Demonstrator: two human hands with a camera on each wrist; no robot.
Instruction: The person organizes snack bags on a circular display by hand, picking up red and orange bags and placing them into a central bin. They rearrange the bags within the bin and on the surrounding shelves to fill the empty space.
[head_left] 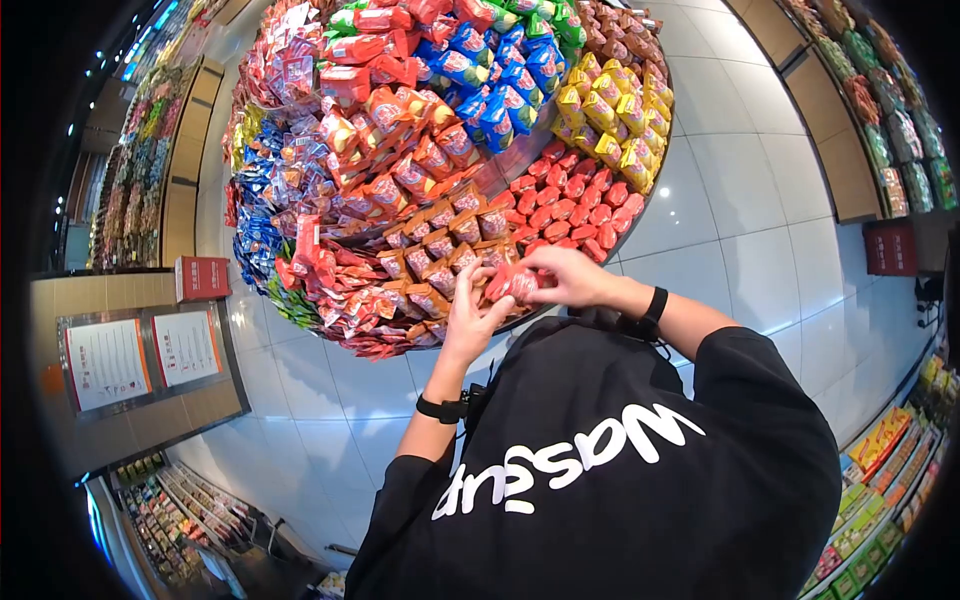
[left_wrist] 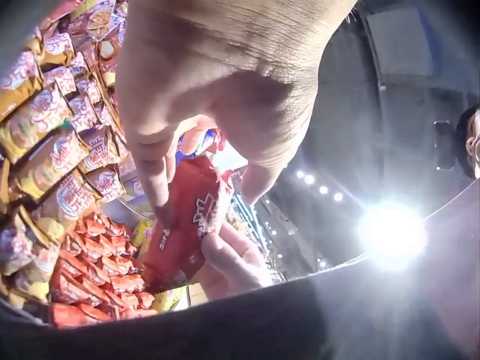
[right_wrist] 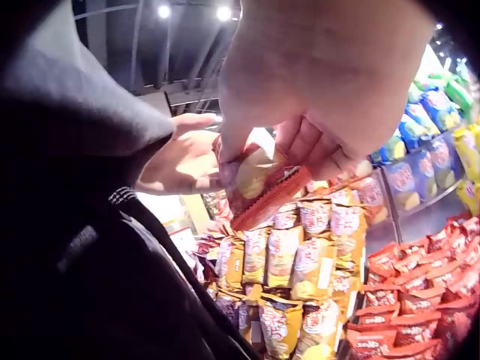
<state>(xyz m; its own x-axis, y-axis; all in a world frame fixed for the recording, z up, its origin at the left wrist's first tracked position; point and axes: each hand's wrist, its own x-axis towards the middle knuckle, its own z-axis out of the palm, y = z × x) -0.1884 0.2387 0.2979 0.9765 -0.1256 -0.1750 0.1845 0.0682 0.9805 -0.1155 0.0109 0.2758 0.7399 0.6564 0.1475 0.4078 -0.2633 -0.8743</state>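
Observation:
Above the front edge of the candy display, a red packet [head_left: 512,283] is held up between the two hands. My right hand [head_left: 575,278] pinches it; in the left wrist view, fingertips [left_wrist: 232,259] of that hand press the packet's [left_wrist: 187,225] lower side. My left hand [head_left: 468,320] is beside it, fingers extended and touching its side. From the right wrist view, the left hand [right_wrist: 180,161] looks spread against one end of the packet [right_wrist: 266,195], while the right hand [right_wrist: 322,82] grips it from above. The packet's far side is hidden.
A round display of wrapped snacks [head_left: 440,240] lies in front, with red packets [head_left: 570,205] and yellow ones [head_left: 615,110] on its right. Shelves stand at left and right [head_left: 890,110]. A sign board [head_left: 108,365] is at left, with tiled floor [head_left: 700,200] around.

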